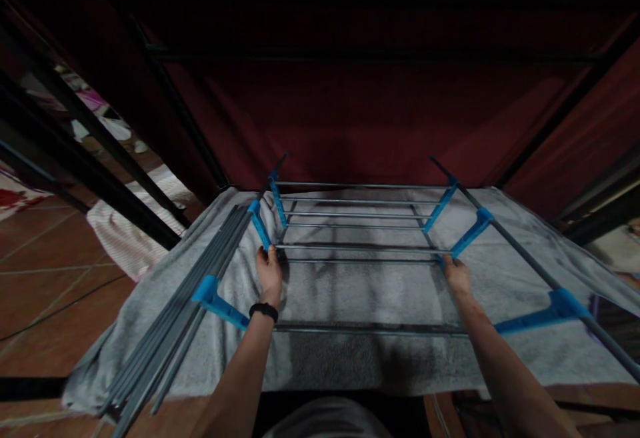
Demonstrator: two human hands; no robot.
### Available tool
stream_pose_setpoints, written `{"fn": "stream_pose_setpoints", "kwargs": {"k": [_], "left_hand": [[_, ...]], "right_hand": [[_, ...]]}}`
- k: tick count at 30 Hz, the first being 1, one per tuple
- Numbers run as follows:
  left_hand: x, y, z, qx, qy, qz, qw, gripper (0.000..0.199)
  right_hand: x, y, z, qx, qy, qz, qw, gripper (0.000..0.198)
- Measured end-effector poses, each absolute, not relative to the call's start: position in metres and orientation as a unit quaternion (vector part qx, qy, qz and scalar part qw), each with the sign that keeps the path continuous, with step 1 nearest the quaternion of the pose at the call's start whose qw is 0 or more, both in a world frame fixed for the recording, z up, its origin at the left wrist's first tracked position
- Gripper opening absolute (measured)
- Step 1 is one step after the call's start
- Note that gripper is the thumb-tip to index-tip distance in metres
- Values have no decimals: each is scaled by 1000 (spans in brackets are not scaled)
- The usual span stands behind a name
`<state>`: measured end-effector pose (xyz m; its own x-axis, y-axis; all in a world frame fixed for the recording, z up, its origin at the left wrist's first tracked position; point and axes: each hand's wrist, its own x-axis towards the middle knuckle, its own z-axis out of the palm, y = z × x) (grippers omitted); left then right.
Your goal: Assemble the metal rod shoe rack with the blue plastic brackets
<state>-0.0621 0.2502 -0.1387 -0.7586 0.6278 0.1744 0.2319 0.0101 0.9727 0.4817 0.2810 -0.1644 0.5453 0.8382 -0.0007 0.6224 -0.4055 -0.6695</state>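
A drying-rack-like frame of grey metal tubes and sky-blue plastic brackets lies on a soft, rumpled grey cloth. Its two long side rails spread apart toward the person, each carrying three brackets, and thin crosswise rods span between the facing brackets. At the left end of the frame's middle rods, the left hand has its fingers curled around the spot where a rod meets the middle bracket; a black wristband circles that wrist. At the opposite end of the frame, the right hand grasps the matching joint, thumb and fingers closed on it, though the exact hold is partly hidden. A bundle of long, slim grey metal rods lies along the frame's left side, close beside the left rail. Behind the frame rises a dark-red fabric panel with black bars. Well to the frame's left are a brown tiled floor and a pale striped cloth.
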Motion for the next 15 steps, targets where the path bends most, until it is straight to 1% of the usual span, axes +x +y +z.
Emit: {"fn": "stream_pose_setpoints", "kwargs": {"k": [2,5,7,11,15], "left_hand": [[-57,245,-141,283,711,629,133,20],[-49,237,-142,255,744,612,81,25],[-44,232,-139,240,758,601,75,27],[-36,228,-126,244,754,596,131,23],[-14,223,-111,314,721,589,185,15]], "right_hand": [[481,281,-163,-837,-429,162,298,52],[478,281,-161,-846,-425,151,285,56],[477,280,-161,-845,-427,153,282,60],[478,279,-163,-840,-443,146,277,67],[478,278,-165,-840,-456,135,262,66]]}}
